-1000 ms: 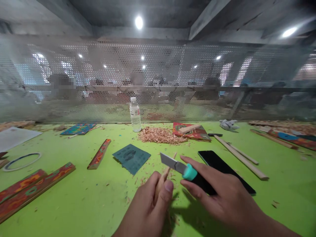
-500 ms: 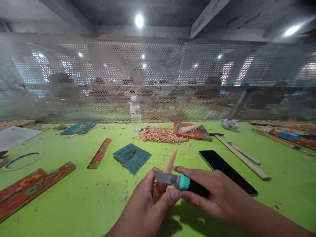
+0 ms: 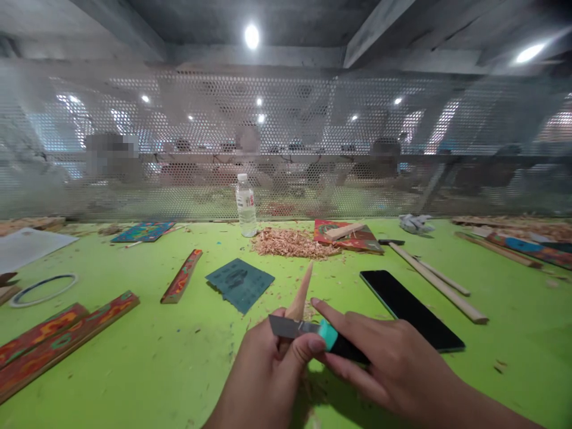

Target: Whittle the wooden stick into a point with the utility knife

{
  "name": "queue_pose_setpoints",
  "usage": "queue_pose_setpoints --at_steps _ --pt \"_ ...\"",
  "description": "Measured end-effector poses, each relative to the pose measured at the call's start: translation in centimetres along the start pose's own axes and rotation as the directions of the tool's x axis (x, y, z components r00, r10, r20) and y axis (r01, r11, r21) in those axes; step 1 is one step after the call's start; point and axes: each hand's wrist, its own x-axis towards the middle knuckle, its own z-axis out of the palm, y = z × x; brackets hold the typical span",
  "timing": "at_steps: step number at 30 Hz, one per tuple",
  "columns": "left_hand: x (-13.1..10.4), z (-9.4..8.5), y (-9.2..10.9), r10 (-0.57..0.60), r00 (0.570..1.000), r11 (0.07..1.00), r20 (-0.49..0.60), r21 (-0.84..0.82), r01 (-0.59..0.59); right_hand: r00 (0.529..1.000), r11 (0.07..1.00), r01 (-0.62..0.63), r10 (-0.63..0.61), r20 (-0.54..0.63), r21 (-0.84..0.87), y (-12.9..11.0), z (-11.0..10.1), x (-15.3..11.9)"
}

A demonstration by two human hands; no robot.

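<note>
My left hand (image 3: 268, 372) is wrapped round a pale wooden stick (image 3: 302, 292) whose tapered tip points up and away from me. In my right hand (image 3: 393, 357) is a utility knife (image 3: 328, 335) with a black and turquoise handle. Its wide blade lies across the stick, just above my left fingers, and my left thumb touches the knife near the turquoise collar. The lower part of the stick is hidden by my left hand. Wood shavings lie on the green table (image 3: 179, 369) below my hands.
Beyond my hands are dark green sandpaper (image 3: 240, 285), a shavings heap (image 3: 292, 243) and a water bottle (image 3: 246, 205). A black phone (image 3: 411, 310) and wooden rods (image 3: 440, 284) lie right. Painted wooden strips (image 3: 67, 345) and a white ring (image 3: 42, 290) lie left. Perforated mesh (image 3: 286, 137) stands behind.
The stick's tip has shifted left and tilted slightly. The knife has moved a little left and down, nearer my left fingers, with its blade angled more.
</note>
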Motion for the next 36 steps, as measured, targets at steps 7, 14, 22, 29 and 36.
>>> queue_pose_setpoints --at_steps 7,14,22,29,36 --pt "-0.2 0.2 -1.0 -0.019 0.997 0.997 -0.078 -0.082 0.013 0.999 0.999 -0.030 0.029 -0.027 -0.041 -0.8 0.5 -0.1" --pt "0.0 0.3 -0.3 -0.074 0.995 0.990 -0.066 -0.129 0.065 0.996 0.993 -0.031 0.021 -0.092 -0.112 -1.4 0.8 0.0" --pt "0.5 0.3 -1.1 -0.129 0.990 0.982 -0.057 -0.147 0.120 0.976 0.989 -0.114 0.094 -0.197 -0.092 -0.6 1.0 -0.2" --pt "0.3 0.3 -1.9 -0.093 0.996 0.988 -0.015 -0.128 0.090 0.945 0.966 -0.195 0.231 -0.231 0.168 0.5 -0.6 0.7" --pt "0.2 -0.4 -0.9 -0.105 0.994 0.965 0.034 -0.239 0.110 0.941 0.832 -0.295 0.339 -0.008 0.470 -0.4 -1.4 1.8"
